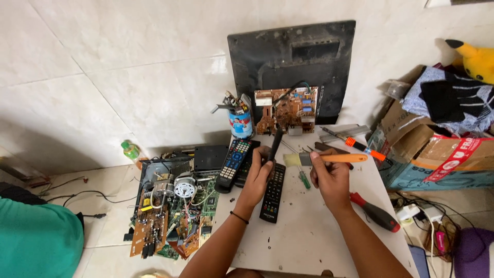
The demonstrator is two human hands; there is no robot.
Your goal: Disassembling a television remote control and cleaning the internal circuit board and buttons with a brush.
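Tiled white floor and wall; low white surface (pixel 309 231) in the middle, seen from above.

Left hand (pixel 259 172): grip clamped around a slim black tool (pixel 275 144) held upright, its lower end over a black remote control (pixel 273 192) that lies lengthwise on the surface, just beneath the hand.

Right hand (pixel 329 177): grip closed on an orange-handled brush (pixel 329 158), held level, bristles pointing toward the left hand.

On the surface: a second remote with coloured buttons (pixel 234 162) left of the first; a green-handled screwdriver (pixel 303 177) between the hands; a red-and-black screwdriver (pixel 375 212) right of the right forearm; an orange-handled screwdriver (pixel 360 146) near the far edge; a tin can of small tools (pixel 240 121).

Against the wall: a black television back cover (pixel 293 56) with a brown circuit board (pixel 288 110) propped before it.

Floor, left: an opened chassis of circuit boards and a motor (pixel 172 206); a green bottle (pixel 131 151).

Right: cardboard box with clothing (pixel 437 144); a yellow plush toy (pixel 476 59).
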